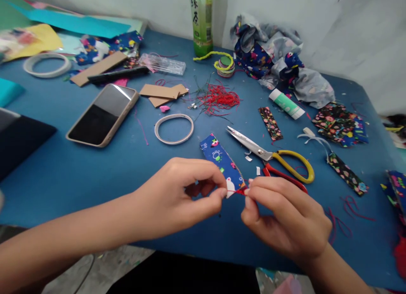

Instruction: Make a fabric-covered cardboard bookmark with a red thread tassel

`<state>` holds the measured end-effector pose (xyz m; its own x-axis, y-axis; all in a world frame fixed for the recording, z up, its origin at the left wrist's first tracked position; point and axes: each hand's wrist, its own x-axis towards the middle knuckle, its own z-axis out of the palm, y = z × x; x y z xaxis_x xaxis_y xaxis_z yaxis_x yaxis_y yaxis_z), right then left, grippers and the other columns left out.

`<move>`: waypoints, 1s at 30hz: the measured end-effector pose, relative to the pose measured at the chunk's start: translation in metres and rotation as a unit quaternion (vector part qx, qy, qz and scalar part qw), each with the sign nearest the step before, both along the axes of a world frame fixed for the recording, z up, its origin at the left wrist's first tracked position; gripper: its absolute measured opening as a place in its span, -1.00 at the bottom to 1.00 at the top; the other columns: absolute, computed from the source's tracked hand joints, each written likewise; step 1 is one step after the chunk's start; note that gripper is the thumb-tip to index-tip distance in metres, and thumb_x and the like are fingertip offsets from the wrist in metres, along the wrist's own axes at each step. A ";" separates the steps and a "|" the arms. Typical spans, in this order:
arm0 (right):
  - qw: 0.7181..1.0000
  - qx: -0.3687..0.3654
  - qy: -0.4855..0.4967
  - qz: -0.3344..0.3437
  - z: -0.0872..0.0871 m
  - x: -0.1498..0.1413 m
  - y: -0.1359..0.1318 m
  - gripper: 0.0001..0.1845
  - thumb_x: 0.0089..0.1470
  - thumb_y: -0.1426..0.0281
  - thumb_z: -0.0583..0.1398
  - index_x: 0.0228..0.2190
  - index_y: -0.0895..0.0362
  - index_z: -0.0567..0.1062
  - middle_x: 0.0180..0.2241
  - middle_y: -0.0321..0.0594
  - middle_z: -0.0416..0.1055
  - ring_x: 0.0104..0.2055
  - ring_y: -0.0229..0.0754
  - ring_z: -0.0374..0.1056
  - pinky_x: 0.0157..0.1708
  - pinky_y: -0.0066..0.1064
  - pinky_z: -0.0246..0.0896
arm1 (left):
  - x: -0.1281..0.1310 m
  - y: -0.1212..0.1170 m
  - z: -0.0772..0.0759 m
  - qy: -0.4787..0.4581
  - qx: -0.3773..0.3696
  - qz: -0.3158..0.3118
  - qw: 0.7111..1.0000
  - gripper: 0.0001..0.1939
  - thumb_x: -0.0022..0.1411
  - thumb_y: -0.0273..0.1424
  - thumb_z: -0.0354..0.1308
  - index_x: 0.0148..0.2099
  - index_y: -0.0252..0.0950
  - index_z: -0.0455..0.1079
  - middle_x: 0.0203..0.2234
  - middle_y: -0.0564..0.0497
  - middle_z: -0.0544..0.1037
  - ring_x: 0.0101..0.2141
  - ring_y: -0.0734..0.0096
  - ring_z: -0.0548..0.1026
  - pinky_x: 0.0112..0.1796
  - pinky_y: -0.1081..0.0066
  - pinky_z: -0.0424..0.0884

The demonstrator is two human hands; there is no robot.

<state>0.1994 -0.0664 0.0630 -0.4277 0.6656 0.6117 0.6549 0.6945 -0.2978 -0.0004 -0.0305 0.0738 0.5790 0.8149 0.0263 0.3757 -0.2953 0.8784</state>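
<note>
A blue patterned fabric strip [222,159] lies on the table, its near end between my two hands. Thin red thread [234,191] runs from that end across the gap between my fingertips. My left hand [187,192] pinches the thread with thumb and forefinger. With thumb and fingers closed, my right hand [282,213] grips the red thread close to the strip's corner; the exact hold is partly hidden by the fingers. Just beyond my right hand lie scissors [261,152] with one yellow and one red handle, blades apart.
Behind my hands are a tape roll [156,132], a phone [103,115] and a heap of red threads [222,97]. A glue stick [286,104], a black floral strip [347,174] and crumpled fabric [285,53] lie to the right. A green bottle [203,25] stands at the wall.
</note>
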 end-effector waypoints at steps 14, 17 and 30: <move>0.999 -0.026 0.036 0.027 -0.006 -0.003 0.004 -0.88 0.02 0.60 0.19 -0.39 0.16 0.46 -0.37 -0.23 0.53 -0.35 -0.29 0.45 -0.28 -0.51 0.40 | 0.002 -0.001 -0.012 -0.037 0.108 -0.029 0.993 -0.93 0.21 -0.51 0.15 -0.25 -0.34 0.45 -0.47 0.06 0.51 -0.47 0.58 0.41 -0.51 0.63 0.29; 0.998 -0.030 0.037 0.033 -0.008 -0.003 0.005 -0.89 0.03 0.59 0.19 -0.38 0.17 0.47 -0.38 -0.23 0.52 -0.36 -0.30 0.44 -0.27 -0.51 0.41 | 0.003 0.000 -0.016 -0.049 0.111 -0.032 0.992 -0.94 0.20 -0.50 0.19 -0.25 -0.34 0.48 -0.47 0.06 0.54 -0.46 0.59 0.43 -0.50 0.64 0.29; 0.996 0.049 -0.034 0.067 -0.004 0.006 0.004 -0.87 0.10 0.54 0.22 -0.25 0.24 0.50 -0.38 -0.14 0.54 -0.34 -0.21 0.44 -0.27 -0.43 0.38 | 0.007 0.004 -0.009 -0.132 -0.117 -0.038 0.984 -0.89 0.15 -0.55 0.22 -0.38 -0.35 0.57 -0.51 0.06 0.51 -0.54 0.61 0.44 -0.55 0.70 0.36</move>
<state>0.2054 -0.0624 0.0593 -0.5512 0.5379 0.6378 0.5707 0.8007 -0.1821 0.0063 -0.0265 0.0647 0.6367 0.7711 0.0011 0.1098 -0.0921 0.9897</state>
